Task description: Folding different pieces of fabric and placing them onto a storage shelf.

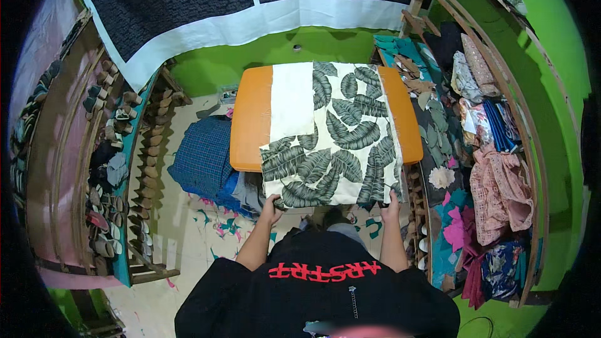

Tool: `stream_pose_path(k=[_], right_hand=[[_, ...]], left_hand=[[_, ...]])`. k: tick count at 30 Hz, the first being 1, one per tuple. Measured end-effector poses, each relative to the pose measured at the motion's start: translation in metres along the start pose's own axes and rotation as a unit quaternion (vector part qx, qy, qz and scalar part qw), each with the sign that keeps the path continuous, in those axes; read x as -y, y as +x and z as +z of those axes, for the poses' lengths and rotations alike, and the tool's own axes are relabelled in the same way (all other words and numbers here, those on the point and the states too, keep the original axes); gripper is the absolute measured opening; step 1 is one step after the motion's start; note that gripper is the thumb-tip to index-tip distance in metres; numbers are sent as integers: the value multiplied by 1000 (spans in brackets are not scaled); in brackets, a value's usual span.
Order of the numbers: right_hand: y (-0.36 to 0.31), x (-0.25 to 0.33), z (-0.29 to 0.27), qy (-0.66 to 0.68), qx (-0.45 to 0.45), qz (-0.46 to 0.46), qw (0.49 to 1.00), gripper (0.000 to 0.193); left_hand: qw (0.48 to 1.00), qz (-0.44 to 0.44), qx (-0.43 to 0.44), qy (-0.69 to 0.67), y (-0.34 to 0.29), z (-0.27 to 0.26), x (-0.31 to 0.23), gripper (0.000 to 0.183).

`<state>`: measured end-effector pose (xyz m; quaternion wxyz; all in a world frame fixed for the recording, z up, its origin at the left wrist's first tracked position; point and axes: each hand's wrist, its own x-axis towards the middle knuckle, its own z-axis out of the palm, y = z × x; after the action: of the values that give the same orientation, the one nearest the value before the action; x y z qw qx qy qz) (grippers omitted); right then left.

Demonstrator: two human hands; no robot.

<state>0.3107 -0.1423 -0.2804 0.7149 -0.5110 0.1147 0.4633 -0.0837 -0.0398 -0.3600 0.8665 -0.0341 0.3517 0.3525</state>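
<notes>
1. Landmark: orange table [251, 125], ahead of the wearer.
2. Leaf-print cloth [352, 172] lies across the table, its near edge hanging past the table's near side. Cream ground, dark green leaves.
3. Plain white patch [292, 103] on the table's left-centre, beside the print; can't tell if it's a separate piece.
4. Left hand [270, 209]: just off the table's near-left corner, fingers closed on the cloth's near-left corner.
5. Right hand [390, 208]: off the table's near-right side, gripping the cloth's near-right corner. Cloth edge spans between both hands; some fingers hidden.
6. Left of table: blue checked pile [201, 150] close by; shoe rack [133, 156] farther out.
7. Right of table: shelf [442, 256] with fabric, incl. peach cloth [498, 194] and pink cutouts [454, 231].
8. Near-left of table: coloured scraps [228, 225] on the floor tiles.
9. Beyond table: green wall [213, 56], dark curtain [175, 0] with white border.
</notes>
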Motion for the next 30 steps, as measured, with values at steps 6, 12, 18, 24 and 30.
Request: stream_pose_path(k=[6,12,18,24,30], right_hand=[[-14,32,12,17,31,-30,999,32],[-106,97,73,-195,-30,-286,938,49],[-119,133,91,-223,-42,-514,828,28],[-107,136,123,-270,30,-384,882,15],[-55,138,163,-130,74,-317,937,18]], left_hand=[[991,126,33,-12,-63,79,-8,27],[903,348,-93,233,-148,179,-56,25],[831,474,-68,284,-191,225,-86,39],[864,391,-55,311,-158,229,-114,25],[874,376,27,307,-126,270,-145,39]])
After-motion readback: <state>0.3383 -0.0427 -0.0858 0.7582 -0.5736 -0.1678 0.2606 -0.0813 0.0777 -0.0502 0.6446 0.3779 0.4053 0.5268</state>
